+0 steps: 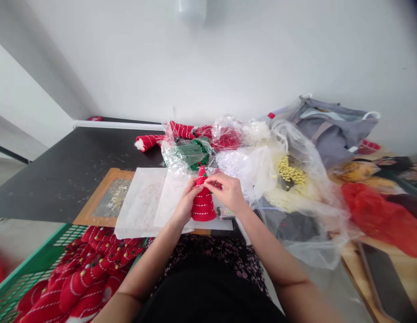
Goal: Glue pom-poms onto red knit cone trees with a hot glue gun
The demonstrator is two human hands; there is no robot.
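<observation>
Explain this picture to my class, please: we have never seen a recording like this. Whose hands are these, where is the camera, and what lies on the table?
There is no machine here. The camera sits on a person's head and looks forward and down, so the two bare arms coming in from the bottom edge are that person's own.

The left hand steadies a red knitted cone with white stripes, which stands on a white sheet of paper. The right hand pinches near the cone's upper part; what it grips is too small to tell.

All this lies on a black table. Behind the cone are clear plastic bags: one with green pieces, one with small yellow beads. At lower left a green plastic basket holds many similar red striped cones.
</observation>
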